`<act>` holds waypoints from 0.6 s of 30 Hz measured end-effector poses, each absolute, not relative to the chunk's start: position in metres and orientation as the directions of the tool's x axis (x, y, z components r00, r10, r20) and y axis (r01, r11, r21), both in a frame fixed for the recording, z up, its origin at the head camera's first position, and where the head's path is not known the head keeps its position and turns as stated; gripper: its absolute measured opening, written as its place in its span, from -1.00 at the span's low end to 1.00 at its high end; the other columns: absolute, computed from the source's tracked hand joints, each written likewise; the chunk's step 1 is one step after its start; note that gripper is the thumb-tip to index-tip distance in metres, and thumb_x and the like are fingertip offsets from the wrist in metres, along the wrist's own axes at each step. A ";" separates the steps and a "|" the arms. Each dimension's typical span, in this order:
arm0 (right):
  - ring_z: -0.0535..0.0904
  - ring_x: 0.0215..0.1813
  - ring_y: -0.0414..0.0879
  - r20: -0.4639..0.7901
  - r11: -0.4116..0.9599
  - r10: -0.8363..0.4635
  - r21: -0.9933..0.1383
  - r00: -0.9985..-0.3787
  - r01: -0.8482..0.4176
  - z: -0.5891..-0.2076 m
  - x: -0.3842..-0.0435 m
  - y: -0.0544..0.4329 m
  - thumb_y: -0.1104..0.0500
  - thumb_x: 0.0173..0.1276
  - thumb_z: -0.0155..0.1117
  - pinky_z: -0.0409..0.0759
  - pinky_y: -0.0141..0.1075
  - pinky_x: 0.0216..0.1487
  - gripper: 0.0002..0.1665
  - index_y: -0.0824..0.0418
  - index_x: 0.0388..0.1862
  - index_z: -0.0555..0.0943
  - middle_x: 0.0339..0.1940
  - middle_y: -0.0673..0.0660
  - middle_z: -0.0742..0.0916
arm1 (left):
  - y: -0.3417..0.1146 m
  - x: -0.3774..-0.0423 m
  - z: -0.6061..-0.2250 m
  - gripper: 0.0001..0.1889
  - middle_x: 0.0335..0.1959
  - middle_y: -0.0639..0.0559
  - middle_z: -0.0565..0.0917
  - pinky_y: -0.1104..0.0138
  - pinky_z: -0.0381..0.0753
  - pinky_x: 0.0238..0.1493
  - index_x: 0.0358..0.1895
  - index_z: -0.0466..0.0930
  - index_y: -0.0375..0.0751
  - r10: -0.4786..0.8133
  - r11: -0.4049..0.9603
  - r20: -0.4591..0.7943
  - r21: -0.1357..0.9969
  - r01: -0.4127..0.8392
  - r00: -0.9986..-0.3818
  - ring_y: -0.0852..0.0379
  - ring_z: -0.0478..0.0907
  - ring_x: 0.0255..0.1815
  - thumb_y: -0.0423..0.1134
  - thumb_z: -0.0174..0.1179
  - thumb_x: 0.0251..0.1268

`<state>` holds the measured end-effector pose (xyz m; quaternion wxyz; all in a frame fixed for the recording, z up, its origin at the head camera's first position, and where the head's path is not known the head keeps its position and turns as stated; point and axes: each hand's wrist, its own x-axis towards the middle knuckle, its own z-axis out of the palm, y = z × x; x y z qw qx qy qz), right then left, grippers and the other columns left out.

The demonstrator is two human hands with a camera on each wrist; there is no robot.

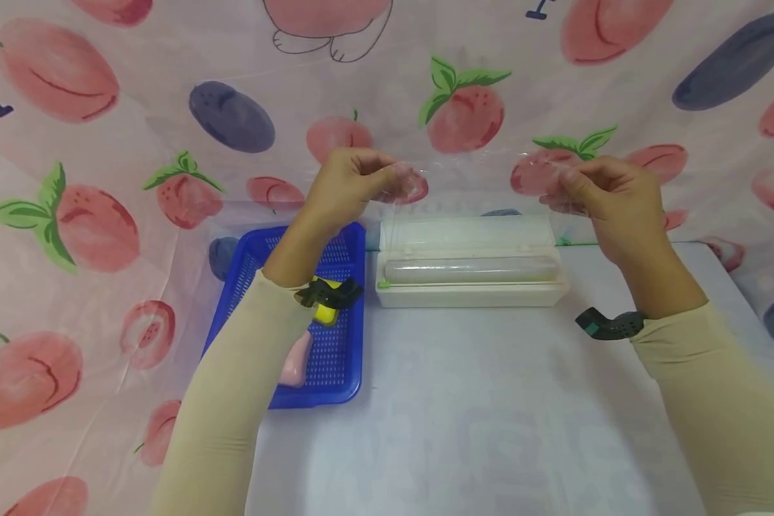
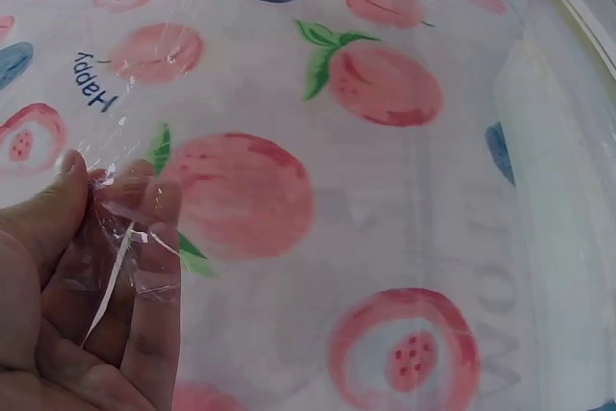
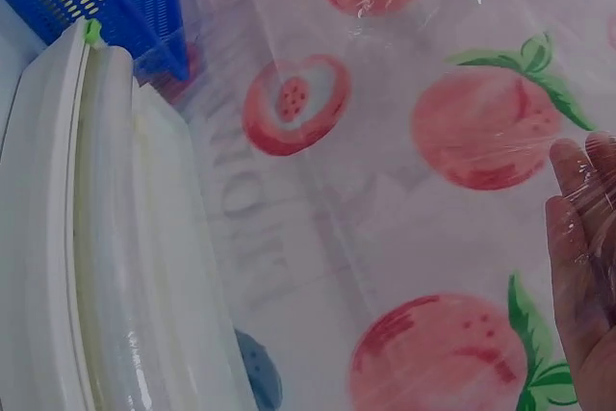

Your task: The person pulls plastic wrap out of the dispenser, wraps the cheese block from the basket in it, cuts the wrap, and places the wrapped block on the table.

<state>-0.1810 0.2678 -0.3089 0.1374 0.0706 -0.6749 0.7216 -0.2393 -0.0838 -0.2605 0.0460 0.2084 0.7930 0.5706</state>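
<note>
- On my feed, the left hand (image 1: 355, 179) and right hand (image 1: 615, 201) each pinch clear cling film (image 1: 467, 175).
- It stretches between them, above the open white dispenser box (image 1: 471, 295).

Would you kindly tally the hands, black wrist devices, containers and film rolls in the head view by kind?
Hands: 2 (left hand and right hand, both pinching clear film)
Black wrist devices: 2 (left device, right device)
Containers: 2 (blue basket, white box)
Film rolls: 1 (roll in the box)
Total: 7
</note>
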 end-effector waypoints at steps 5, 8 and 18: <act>0.80 -0.24 -0.11 0.351 -0.110 0.111 -0.926 -0.930 -0.362 -0.302 -0.180 0.267 0.32 0.33 0.41 0.71 -0.38 -0.13 -0.65 0.57 -0.01 0.64 -0.27 0.16 0.83 | -0.084 -0.238 -0.254 -0.75 -0.35 0.03 0.82 0.25 0.75 -0.08 -0.08 0.79 -0.30 0.362 0.232 0.214 0.922 0.311 -0.907 0.08 0.78 -0.25 -0.17 0.36 0.37; 0.79 -0.27 -0.08 0.402 -0.139 0.106 -0.899 -0.909 -0.414 -0.298 -0.180 0.266 0.39 0.33 0.38 0.72 -0.36 -0.13 -0.68 0.65 -0.05 0.61 -0.30 0.18 0.83 | -0.084 -0.237 -0.249 -0.79 -0.38 0.04 0.81 0.26 0.75 -0.08 -0.11 0.79 -0.28 0.350 0.215 0.232 0.923 0.319 -0.907 0.09 0.78 -0.27 -0.19 0.36 0.37; 0.79 -0.29 -0.01 0.488 -0.187 0.073 -0.850 -0.870 -0.493 -0.284 -0.174 0.265 0.52 0.33 0.30 0.74 -0.31 -0.14 -0.76 0.74 -0.11 0.59 -0.34 0.23 0.82 | -0.082 -0.228 -0.237 -0.78 -0.37 -0.01 0.80 0.23 0.76 -0.10 -0.13 0.78 -0.35 0.374 0.143 0.282 0.924 0.356 -0.883 0.02 0.77 -0.29 -0.23 0.35 0.37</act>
